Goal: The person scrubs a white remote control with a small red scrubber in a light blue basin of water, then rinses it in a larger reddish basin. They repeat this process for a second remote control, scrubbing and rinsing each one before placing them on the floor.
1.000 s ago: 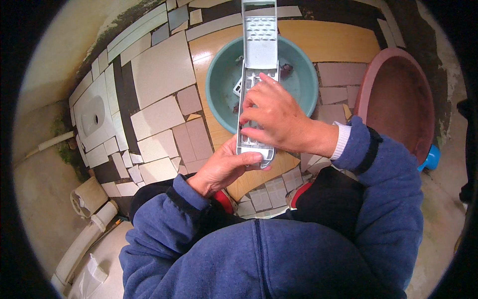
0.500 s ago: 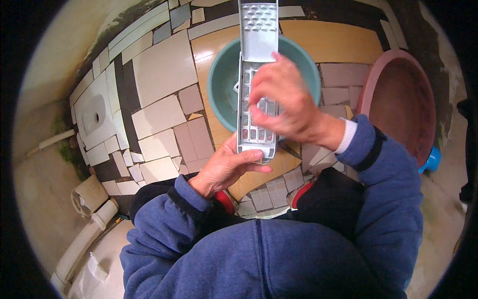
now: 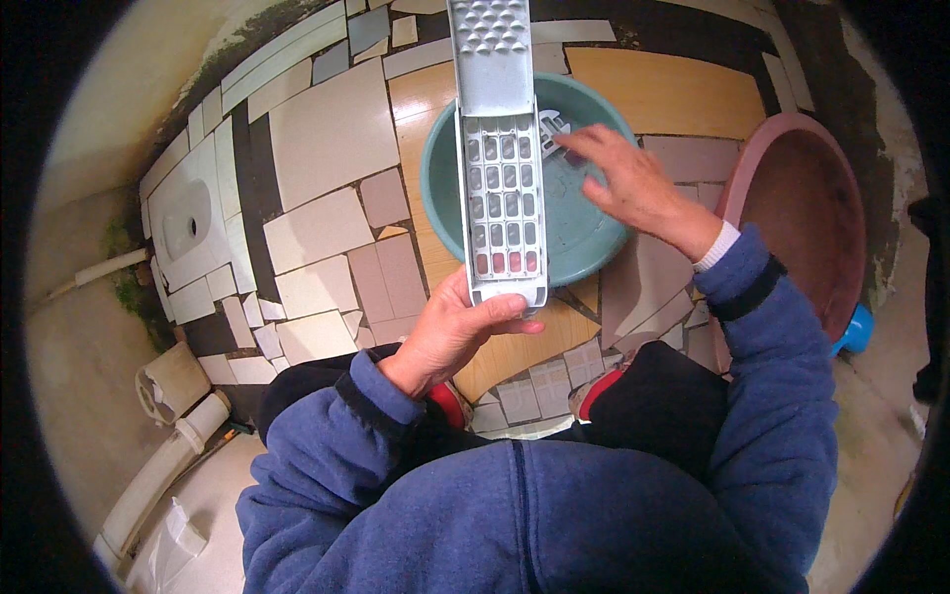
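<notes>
My left hand grips the lower end of a long grey-white plastic grater, thumb on top and fingers underneath. The grater is held lengthwise over a round green basin. Its lower part has a grid of rounded cells, the bottom row looking reddish; its upper part has rows of raised bumps. My right hand is over the basin's right side, fingers apart. Its fingertips are close to a small white plastic piece at the basin's far side; whether they touch it I cannot tell.
A large reddish-pink tub leans at the right, with a blue object beside it. The floor is patchwork tile. At the left are a squat toilet and a white pipe.
My right hand has moved off the grater's grid, to the right over the basin, and its fingers have spread. The grater has shifted slightly left, and its grid now shows in full.
</notes>
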